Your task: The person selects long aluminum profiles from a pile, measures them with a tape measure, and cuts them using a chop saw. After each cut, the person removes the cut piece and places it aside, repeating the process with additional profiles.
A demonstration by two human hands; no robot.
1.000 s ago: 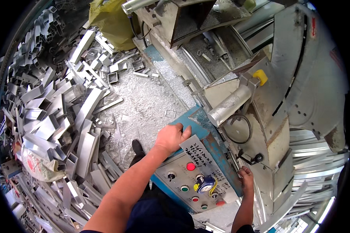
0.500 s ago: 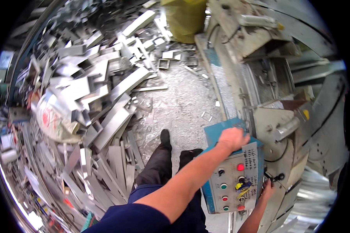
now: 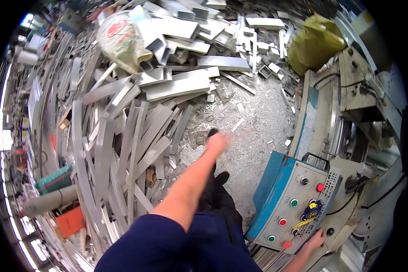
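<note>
My left hand point(image 3: 217, 143) is out in front of my body, above the littered floor and near my shoe. It is smeared by motion, so its fingers do not show clearly, and nothing can be made out in it. Beside the far right corner of a control box point(image 3: 289, 211), my right hand point(image 3: 317, 238) is closed, with its fingers curled close to a black ball knob point(image 3: 330, 231). What it grips is partly hidden. The blue and grey box carries red and green push buttons, black switches, a yellow-and-blue tangle and a black handle point(image 3: 316, 159) on its far edge.
Aluminium profile offcuts point(image 3: 177, 86) lie heaped on the left and ahead, with a white sack point(image 3: 122, 38) on them. A yellow-green bag point(image 3: 315, 43) stands ahead at right. Machine parts point(image 3: 356, 97) line the right side. Scraps litter the floor point(image 3: 254, 118).
My left hand has left the far edge of the control box and swung left over the floor. My right hand stays by the knob. The view has turned left.
</note>
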